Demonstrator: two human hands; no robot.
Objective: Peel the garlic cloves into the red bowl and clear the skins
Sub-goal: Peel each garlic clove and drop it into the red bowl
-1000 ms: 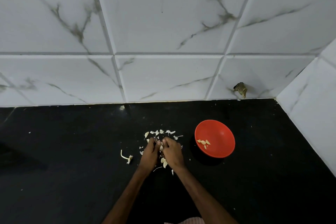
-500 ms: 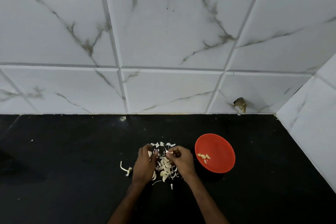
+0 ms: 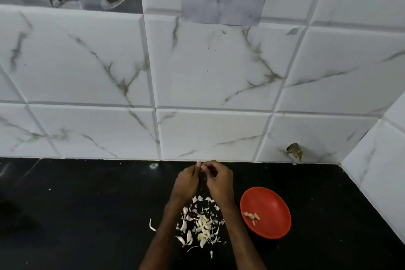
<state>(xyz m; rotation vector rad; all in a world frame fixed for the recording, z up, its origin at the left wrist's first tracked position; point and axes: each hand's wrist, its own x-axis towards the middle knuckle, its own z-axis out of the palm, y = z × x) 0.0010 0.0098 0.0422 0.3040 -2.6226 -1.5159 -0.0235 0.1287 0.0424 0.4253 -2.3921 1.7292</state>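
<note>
My left hand (image 3: 186, 180) and right hand (image 3: 220, 180), centre frame: both grips pinch one clove, hidden behind my fingertips (image 3: 199, 164). Red bowl (image 3: 274, 199) sits lower right, beside the skins (image 3: 202, 226). Risk: clove slips, lands among skins on worktop (image 3: 87, 215), not bowl.

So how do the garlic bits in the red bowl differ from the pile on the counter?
The bits in the red bowl are few; the pile holds many. The bits look plump and yellowish; the pile is mostly thin, curled, whitish scraps. The bits lie gathered inside the bowl; the pile is scattered over the black counter. Neither the left hand nor the right hand touches them.
</note>
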